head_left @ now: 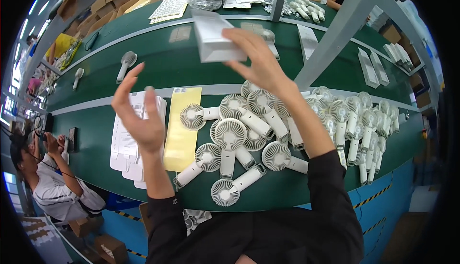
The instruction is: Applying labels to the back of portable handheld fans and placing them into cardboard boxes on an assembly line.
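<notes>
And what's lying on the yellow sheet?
The head of a white fan overlaps the right edge of the yellow sheet; whatever is directly beneath that head is covered.

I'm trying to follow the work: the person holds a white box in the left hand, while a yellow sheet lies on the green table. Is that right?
Not quite: the head view shows the white box in the right hand, not the left hand. The yellow sheet does lie on the green table.
</notes>
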A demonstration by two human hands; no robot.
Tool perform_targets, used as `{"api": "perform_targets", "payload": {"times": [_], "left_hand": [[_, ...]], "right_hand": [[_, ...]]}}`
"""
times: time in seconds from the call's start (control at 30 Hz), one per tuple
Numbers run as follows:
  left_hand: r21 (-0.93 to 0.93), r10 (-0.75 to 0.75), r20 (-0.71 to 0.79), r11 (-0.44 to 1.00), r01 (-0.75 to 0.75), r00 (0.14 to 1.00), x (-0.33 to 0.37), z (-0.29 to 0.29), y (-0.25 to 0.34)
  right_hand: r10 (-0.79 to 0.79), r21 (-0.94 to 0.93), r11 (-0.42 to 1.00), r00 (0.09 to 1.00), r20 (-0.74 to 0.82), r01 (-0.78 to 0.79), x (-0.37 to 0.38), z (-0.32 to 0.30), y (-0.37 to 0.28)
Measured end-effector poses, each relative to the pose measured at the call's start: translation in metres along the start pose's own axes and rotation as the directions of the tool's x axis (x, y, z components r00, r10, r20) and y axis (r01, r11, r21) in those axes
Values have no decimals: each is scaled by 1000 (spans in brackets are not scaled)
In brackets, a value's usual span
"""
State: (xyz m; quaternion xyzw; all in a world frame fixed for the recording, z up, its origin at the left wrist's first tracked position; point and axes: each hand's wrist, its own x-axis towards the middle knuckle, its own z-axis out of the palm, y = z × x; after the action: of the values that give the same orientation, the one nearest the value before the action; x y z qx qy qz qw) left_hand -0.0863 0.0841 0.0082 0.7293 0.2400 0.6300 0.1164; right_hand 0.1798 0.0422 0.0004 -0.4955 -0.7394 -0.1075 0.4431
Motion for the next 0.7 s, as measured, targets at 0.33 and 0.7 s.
{"api": "perform_targets", "payload": {"times": [0.33, 0.7], "left_hand": [[854, -601, 136, 475, 215, 788, -49, -159, -130], [807, -871, 166, 389, 444, 462, -63, -187, -170]], "right_hand": [[779, -772, 396, 627, -3, -497, -74, 52, 190], [956, -377, 270, 202, 211, -886, -58, 24, 222]]}}
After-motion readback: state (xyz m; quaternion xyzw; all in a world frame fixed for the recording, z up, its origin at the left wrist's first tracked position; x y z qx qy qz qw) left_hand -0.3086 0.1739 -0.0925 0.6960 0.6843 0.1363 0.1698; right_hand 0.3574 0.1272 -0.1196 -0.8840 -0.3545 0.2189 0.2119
